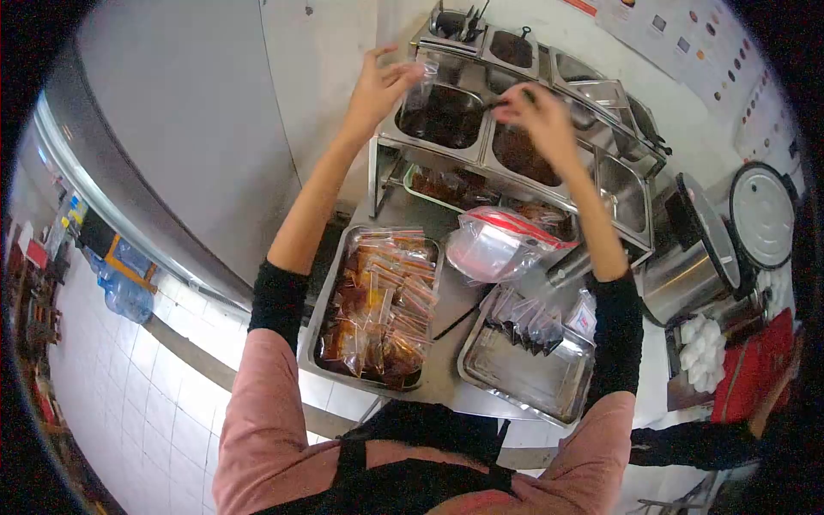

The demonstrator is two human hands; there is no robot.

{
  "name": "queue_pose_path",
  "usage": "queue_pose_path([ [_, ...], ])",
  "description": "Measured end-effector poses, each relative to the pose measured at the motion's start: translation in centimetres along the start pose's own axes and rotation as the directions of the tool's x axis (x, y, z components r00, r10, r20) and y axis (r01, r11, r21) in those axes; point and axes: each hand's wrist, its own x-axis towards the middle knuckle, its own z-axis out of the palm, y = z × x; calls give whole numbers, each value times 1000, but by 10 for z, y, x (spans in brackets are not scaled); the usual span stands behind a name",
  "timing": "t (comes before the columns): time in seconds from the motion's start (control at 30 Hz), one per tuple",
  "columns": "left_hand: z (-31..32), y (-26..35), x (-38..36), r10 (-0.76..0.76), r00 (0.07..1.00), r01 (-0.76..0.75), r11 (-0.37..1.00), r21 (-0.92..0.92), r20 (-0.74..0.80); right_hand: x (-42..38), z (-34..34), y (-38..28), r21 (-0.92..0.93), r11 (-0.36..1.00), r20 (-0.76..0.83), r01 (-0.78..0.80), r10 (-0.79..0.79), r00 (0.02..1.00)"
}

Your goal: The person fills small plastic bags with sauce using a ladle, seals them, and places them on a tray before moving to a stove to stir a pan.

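Above the far-left steel pan, my left hand [384,93] pinches a small clear plastic bag [421,84] between its fingers. My right hand [536,120], blurred by motion, is closed round a thin dark utensil [498,105]; its kind I cannot tell. Below the hands are two deep steel pans with dark contents, the left pan [442,120] and the right pan [522,154]. A steel tray [311,343] full of filled zip bags [378,300] sits nearer me. To its right, another tray [532,378] carries several small bags with dark contents [525,319].
A red-zip plastic bag [493,249] lies between trays and pan rack. Under the rack is a green-edged tray [438,193]. Smaller pans with tongs [470,24] line the upper tier. A large steel pot [687,257] stands right; a person's dark sleeve [695,444] shows lower right.
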Motion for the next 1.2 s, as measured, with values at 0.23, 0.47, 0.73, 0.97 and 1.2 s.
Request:
queue_pose_path([
  [0.23,24,67,-36,40,952,68,939,-338,302,-57,53,-52,-425,840,24,338,-363,932],
  [0.47,70,112,-104,-67,887,294,845,-447,456,-153,54,-90,458,865,93,-204,182,979],
  [0.73,125,116,-173,125,971,-88,979,-185,202,-261,34,-105,109,970,-207,-219,237,949],
  [0.97,170,130,-242,199,903,-204,979,-27,382,-327,26,-121,99,995,-446,-6,50,894],
  [1.2,206,124,-288,6,875,31,997,-68,485,-389,24,-124,97,966,-554,-238,251,794],
])
